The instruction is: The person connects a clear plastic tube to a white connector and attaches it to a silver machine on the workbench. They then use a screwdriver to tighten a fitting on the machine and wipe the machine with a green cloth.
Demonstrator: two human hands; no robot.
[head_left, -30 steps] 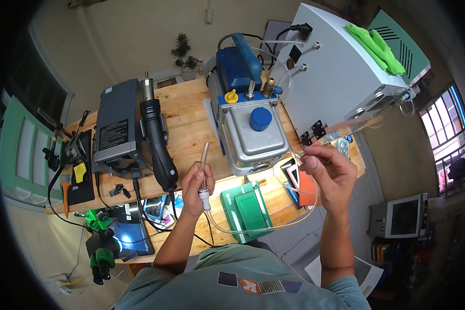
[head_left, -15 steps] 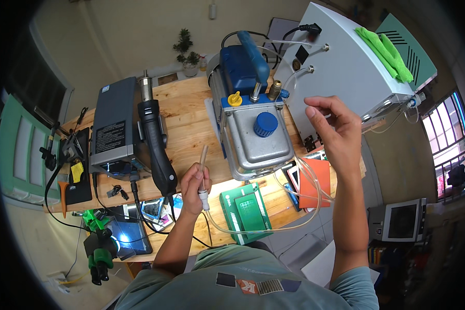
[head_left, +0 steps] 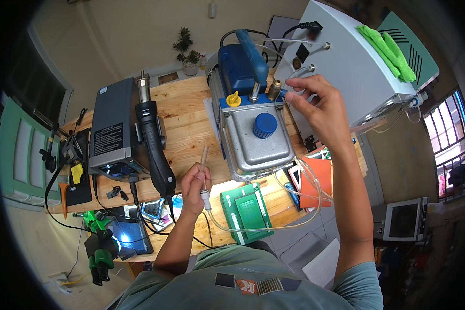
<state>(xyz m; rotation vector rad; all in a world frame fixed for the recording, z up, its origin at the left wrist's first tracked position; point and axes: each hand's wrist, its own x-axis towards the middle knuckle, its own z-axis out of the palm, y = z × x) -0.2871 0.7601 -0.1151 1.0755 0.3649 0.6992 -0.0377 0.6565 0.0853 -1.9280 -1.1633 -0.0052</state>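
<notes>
My left hand is closed around a pale tube whose free end points up. A white ribbed fitting shows below my fingers, and a clear hose curves from it to the right. On the bench stands a vacuum pump with a metal body, blue handle and blue cap. My right hand has its thumb and index finger apart, close beside the brass fitting. Their tips are at the small blue part next to that fitting; whether they touch it is unclear.
A hot-air station with its black hot-air gun stands left. A large grey machine, topped by a green cloth, stands right. Nearer me are a green box, an orange sheet and a microscope.
My right hand has moved left to the brass fitting and small blue part on the pump. My left hand keeps its hold on the tube, almost unmoved.
</notes>
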